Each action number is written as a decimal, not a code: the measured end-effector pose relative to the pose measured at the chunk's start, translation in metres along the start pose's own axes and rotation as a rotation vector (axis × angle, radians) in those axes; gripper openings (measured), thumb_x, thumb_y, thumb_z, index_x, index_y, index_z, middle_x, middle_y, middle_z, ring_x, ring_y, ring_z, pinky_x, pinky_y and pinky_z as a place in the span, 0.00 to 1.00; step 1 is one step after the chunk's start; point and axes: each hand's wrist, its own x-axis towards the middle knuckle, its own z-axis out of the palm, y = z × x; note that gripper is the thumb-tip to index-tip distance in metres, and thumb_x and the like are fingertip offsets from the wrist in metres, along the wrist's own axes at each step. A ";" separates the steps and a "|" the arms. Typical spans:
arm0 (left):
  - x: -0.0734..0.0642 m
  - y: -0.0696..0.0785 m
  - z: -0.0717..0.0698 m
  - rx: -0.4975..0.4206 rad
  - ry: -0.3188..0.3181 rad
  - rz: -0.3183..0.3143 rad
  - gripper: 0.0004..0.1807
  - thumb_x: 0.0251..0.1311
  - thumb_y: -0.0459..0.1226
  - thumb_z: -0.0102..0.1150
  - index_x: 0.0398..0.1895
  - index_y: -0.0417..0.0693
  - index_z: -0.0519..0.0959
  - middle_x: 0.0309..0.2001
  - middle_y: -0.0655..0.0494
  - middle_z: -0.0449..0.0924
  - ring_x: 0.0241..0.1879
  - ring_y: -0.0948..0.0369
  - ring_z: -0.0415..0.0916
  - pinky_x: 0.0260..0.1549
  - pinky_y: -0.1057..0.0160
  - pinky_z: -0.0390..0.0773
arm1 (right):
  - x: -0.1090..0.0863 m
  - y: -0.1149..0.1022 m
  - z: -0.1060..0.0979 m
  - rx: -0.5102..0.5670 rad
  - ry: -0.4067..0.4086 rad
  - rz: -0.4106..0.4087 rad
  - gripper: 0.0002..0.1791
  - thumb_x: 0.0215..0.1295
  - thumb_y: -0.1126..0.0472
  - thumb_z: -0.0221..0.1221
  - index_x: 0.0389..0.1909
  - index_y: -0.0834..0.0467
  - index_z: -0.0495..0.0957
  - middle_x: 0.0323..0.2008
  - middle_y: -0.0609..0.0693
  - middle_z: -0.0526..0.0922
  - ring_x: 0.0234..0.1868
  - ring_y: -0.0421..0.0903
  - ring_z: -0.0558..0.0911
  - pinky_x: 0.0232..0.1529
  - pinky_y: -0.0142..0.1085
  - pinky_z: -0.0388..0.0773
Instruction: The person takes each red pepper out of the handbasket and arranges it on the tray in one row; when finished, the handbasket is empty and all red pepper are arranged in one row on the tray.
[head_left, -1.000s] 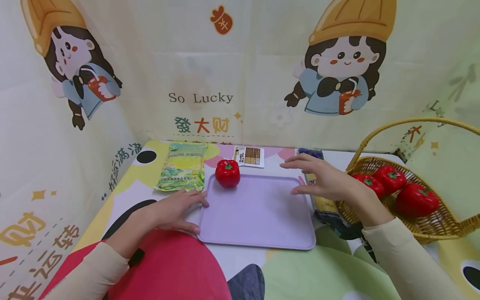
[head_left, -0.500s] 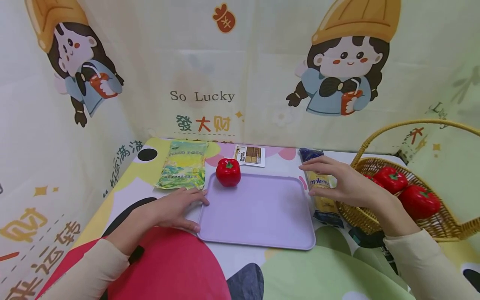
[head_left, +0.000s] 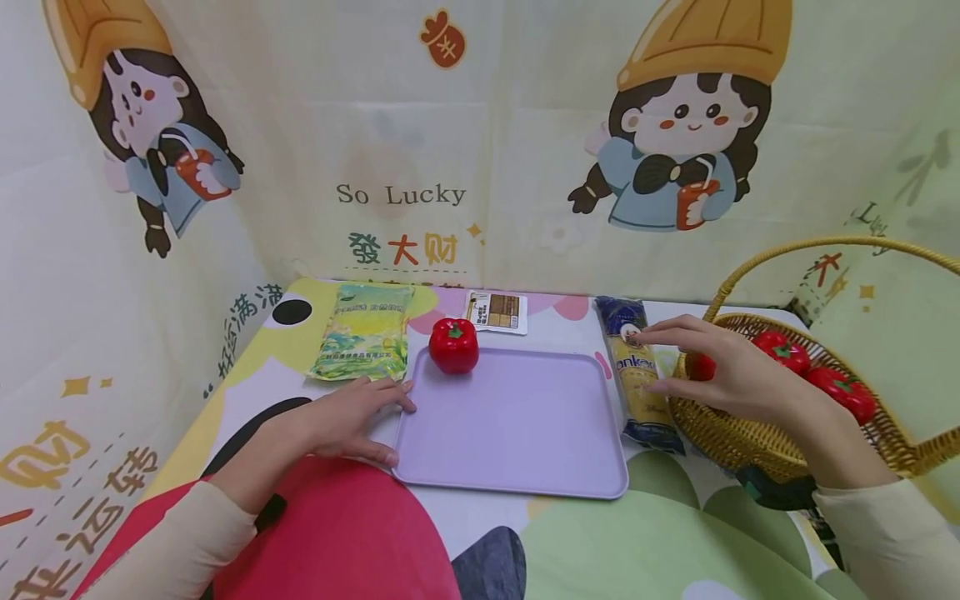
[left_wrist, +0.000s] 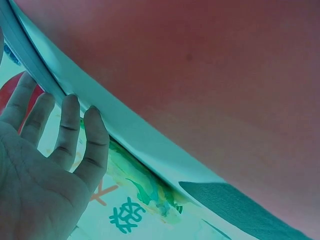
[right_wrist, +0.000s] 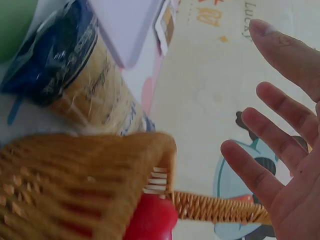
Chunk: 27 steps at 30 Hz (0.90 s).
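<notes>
Tray (head_left: 517, 425) shows broadly in head view (right wrist: one corner).

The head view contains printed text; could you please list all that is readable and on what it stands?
"So Lucky": backdrop
"發大财": backdrop
"好运满满", "财", "运转": backdrop's left side
"¥"-like sign: red pouch drawing
"anko": blue-yellow packet; rest unclear
Too small or blurred: green-yellow packet, white packet, backdrop's right side

A lilac tray (head_left: 517, 425) lies flat — glossy red pepper (head_left: 453, 345) upright at its far-left corner, wicker basket (head_left: 765, 446) holding more peppers (head_left: 840, 393) to its right.
</notes>
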 end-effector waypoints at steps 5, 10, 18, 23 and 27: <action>0.000 0.000 -0.001 0.005 0.003 0.002 0.40 0.46 0.62 0.76 0.65 0.67 0.76 0.77 0.53 0.64 0.74 0.47 0.60 0.65 0.41 0.73 | -0.009 0.006 -0.006 -0.088 0.045 -0.003 0.36 0.53 0.55 0.78 0.65 0.46 0.79 0.61 0.46 0.80 0.57 0.46 0.79 0.51 0.45 0.83; 0.001 0.000 -0.001 0.012 0.009 -0.001 0.40 0.46 0.62 0.77 0.65 0.67 0.76 0.77 0.54 0.64 0.74 0.47 0.60 0.65 0.42 0.74 | -0.020 0.015 -0.008 -0.105 0.062 0.003 0.35 0.53 0.59 0.78 0.64 0.47 0.79 0.60 0.47 0.80 0.56 0.44 0.77 0.51 0.31 0.80; 0.000 -0.002 0.002 -0.002 0.009 0.004 0.40 0.45 0.62 0.77 0.64 0.68 0.76 0.77 0.53 0.64 0.73 0.46 0.61 0.64 0.41 0.74 | -0.028 0.030 -0.010 -0.073 0.108 -0.018 0.38 0.47 0.63 0.80 0.63 0.45 0.81 0.58 0.41 0.81 0.57 0.28 0.73 0.55 0.12 0.62; 0.000 -0.004 0.003 -0.007 0.009 0.010 0.40 0.45 0.62 0.77 0.64 0.68 0.76 0.77 0.54 0.64 0.73 0.47 0.61 0.64 0.42 0.74 | -0.030 0.037 -0.014 -0.116 0.096 -0.019 0.37 0.48 0.60 0.81 0.63 0.45 0.81 0.57 0.43 0.81 0.56 0.30 0.74 0.54 0.12 0.64; 0.001 -0.004 0.003 -0.013 0.008 0.016 0.40 0.45 0.62 0.77 0.64 0.68 0.76 0.77 0.54 0.64 0.73 0.47 0.61 0.63 0.42 0.75 | -0.031 0.042 -0.018 -0.147 0.067 -0.009 0.35 0.51 0.58 0.79 0.63 0.47 0.80 0.57 0.46 0.81 0.54 0.34 0.75 0.51 0.14 0.68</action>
